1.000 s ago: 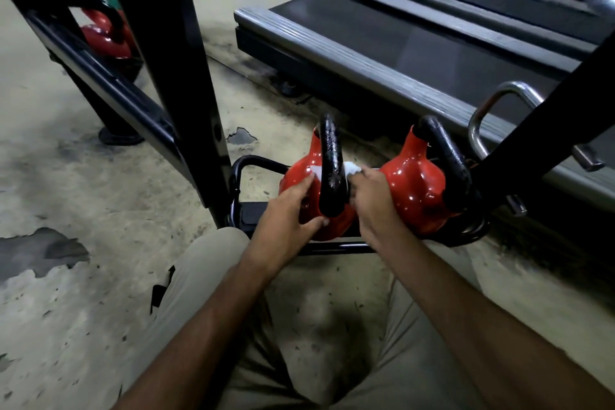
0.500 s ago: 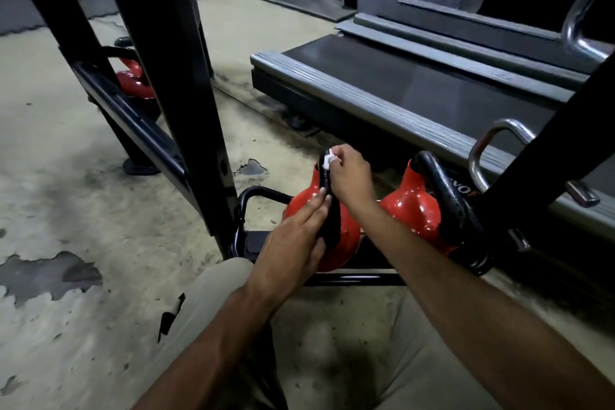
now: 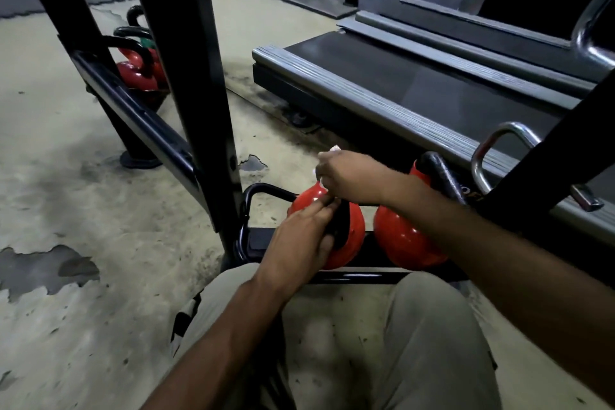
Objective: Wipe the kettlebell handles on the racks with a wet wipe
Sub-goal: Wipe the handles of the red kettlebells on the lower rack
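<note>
Tight spot: rack post (image 3: 199, 110) at 10 o'clock of kettlebell (image 3: 354, 233), 2nd kettlebell (image 3: 402, 236) just beside at 3, treadmill (image 3: 399, 83) edge beyond at 1. Floor (image 3: 100, 210) gives room at 9. L hand (image 3: 299, 240) pinches handle (image 3: 341, 226) low. R hand (image 3: 349, 176) fisted round wet wipe (image 3: 334, 149) at handle top.

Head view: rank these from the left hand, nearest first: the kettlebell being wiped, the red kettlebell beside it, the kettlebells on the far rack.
1. Kettlebell being wiped: centre, directly under the left hand, which holds it.
2. Neighbouring red kettlebell: just to its right.
3. Far-rack kettlebells: upper left, well beyond the black post.
</note>
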`<move>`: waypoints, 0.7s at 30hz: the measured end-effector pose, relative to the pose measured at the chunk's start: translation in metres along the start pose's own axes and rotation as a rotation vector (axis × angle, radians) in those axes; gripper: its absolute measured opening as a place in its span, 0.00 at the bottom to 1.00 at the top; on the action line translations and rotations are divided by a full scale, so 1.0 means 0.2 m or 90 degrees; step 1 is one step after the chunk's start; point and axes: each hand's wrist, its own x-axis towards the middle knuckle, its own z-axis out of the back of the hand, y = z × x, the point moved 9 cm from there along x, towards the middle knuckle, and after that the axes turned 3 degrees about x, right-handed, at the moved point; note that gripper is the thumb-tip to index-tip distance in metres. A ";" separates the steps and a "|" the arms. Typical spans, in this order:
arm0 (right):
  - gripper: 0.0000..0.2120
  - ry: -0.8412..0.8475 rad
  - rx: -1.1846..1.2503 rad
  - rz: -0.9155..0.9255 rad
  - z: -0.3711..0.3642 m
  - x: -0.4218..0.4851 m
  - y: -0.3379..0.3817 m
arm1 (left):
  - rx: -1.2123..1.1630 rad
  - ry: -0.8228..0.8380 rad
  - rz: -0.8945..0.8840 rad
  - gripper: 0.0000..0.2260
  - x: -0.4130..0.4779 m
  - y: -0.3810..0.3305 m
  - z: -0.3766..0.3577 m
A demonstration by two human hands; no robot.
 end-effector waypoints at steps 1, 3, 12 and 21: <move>0.17 -0.110 0.124 -0.042 0.02 -0.09 0.00 | -0.022 0.000 -0.005 0.34 -0.01 0.00 -0.01; 0.16 -0.381 0.429 -0.163 0.00 -0.33 0.01 | -0.054 -0.005 -0.019 0.33 -0.04 0.00 -0.03; 0.14 -0.651 0.761 -0.480 -0.14 -0.48 0.03 | -0.037 0.008 -0.055 0.34 -0.02 0.03 -0.02; 0.11 -0.515 0.883 -0.520 -0.25 -0.57 0.00 | -0.013 -0.002 -0.076 0.32 0.00 -0.01 -0.01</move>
